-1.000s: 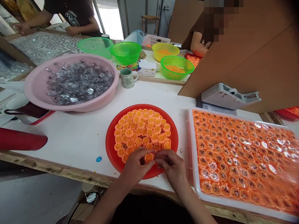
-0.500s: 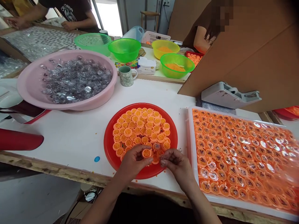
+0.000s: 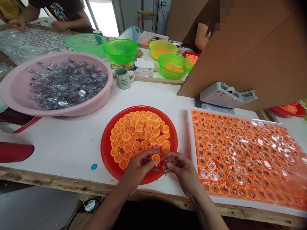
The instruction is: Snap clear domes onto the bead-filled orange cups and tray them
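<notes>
My left hand (image 3: 138, 167) pinches a small round orange plastic piece (image 3: 155, 158), its face turned up, over the near side of a red round tray (image 3: 107, 163). Many similar orange pieces (image 3: 138, 127) are heaped in that tray. Just to the right, my right hand (image 3: 183, 169) is closed on a small clear plastic piece (image 3: 166, 159). The two held pieces are close together; whether they touch I cannot tell. Fingers hide part of the clear piece.
At left stands a pink basin (image 3: 96, 103) of clear plastic pieces, beside a mug (image 3: 123, 79). A white tray (image 3: 191, 140) of orange pieces lies right, below a cardboard sheet (image 3: 230, 54) and tape dispenser (image 3: 227, 95). Green bowls (image 3: 121, 51) and two people are beyond.
The view has swung slightly right, so the table things appear further left. My left hand has brought the orange piece closer to the clear piece in my right hand.
</notes>
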The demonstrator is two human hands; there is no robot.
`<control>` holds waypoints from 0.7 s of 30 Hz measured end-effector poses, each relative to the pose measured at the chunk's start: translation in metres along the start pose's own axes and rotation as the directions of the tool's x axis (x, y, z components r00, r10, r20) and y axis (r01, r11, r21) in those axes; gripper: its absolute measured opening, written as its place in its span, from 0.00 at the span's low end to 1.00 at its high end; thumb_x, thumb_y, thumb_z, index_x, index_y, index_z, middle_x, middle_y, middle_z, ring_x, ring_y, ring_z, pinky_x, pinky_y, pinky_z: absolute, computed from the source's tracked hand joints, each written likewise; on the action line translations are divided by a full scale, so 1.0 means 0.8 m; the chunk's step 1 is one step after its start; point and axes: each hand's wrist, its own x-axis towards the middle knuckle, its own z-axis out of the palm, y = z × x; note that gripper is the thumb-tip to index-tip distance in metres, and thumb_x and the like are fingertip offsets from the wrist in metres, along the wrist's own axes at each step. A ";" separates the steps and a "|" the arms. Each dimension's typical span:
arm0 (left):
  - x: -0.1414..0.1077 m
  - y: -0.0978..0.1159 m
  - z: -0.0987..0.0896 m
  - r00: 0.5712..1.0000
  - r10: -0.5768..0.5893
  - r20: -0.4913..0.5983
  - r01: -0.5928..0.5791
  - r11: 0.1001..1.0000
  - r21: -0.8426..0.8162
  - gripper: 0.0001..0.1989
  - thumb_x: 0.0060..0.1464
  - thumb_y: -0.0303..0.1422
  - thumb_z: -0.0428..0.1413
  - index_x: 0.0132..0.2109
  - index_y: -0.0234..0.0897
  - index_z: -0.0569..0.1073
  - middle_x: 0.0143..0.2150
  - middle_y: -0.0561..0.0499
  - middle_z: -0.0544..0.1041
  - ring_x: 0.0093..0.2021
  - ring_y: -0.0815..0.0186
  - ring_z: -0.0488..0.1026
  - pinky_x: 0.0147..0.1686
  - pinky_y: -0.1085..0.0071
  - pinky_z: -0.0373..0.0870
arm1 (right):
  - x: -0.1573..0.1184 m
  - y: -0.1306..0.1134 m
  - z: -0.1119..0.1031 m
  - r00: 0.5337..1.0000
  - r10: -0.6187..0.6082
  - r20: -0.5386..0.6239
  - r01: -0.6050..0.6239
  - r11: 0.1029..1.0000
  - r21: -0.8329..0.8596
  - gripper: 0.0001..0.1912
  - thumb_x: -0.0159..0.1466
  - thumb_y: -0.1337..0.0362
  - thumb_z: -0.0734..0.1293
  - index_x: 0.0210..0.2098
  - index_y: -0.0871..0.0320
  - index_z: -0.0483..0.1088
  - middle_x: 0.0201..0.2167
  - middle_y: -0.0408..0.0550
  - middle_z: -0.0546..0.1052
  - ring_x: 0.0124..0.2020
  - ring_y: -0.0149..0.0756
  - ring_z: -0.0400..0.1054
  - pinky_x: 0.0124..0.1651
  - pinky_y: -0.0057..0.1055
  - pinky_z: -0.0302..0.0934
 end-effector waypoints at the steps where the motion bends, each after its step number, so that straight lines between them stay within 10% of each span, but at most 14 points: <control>1: 0.001 -0.001 0.001 1.000 -0.004 -0.001 0.003 0.999 -0.044 0.16 0.53 0.37 0.59 0.49 0.41 0.77 0.52 0.48 0.77 0.45 0.60 0.76 0.45 0.63 0.76 | 0.000 0.001 -0.001 1.000 -0.003 -0.015 0.003 1.000 0.006 0.19 0.47 0.61 0.80 0.37 0.56 0.77 0.24 0.41 0.76 0.26 0.32 0.72 0.32 0.32 0.71; 13: 0.002 -0.005 0.017 0.997 -0.007 -0.081 -0.003 0.993 -0.115 0.17 0.52 0.36 0.62 0.50 0.44 0.78 0.59 0.50 0.74 0.61 0.56 0.67 0.57 0.61 0.68 | -0.019 -0.002 0.003 0.996 -0.086 -0.010 0.081 0.968 -0.238 0.09 0.49 0.64 0.78 0.29 0.55 0.78 0.26 0.43 0.78 0.30 0.35 0.73 0.36 0.30 0.69; 21: -0.002 -0.021 0.034 0.997 0.028 -0.078 -0.041 0.985 -0.168 0.14 0.55 0.39 0.59 0.48 0.41 0.79 0.48 0.49 0.79 0.51 0.57 0.75 0.52 0.59 0.74 | -0.019 0.011 -0.001 0.923 -0.376 -0.078 0.269 0.778 -0.567 0.02 0.57 0.65 0.73 0.31 0.53 0.76 0.28 0.44 0.77 0.31 0.37 0.72 0.35 0.32 0.67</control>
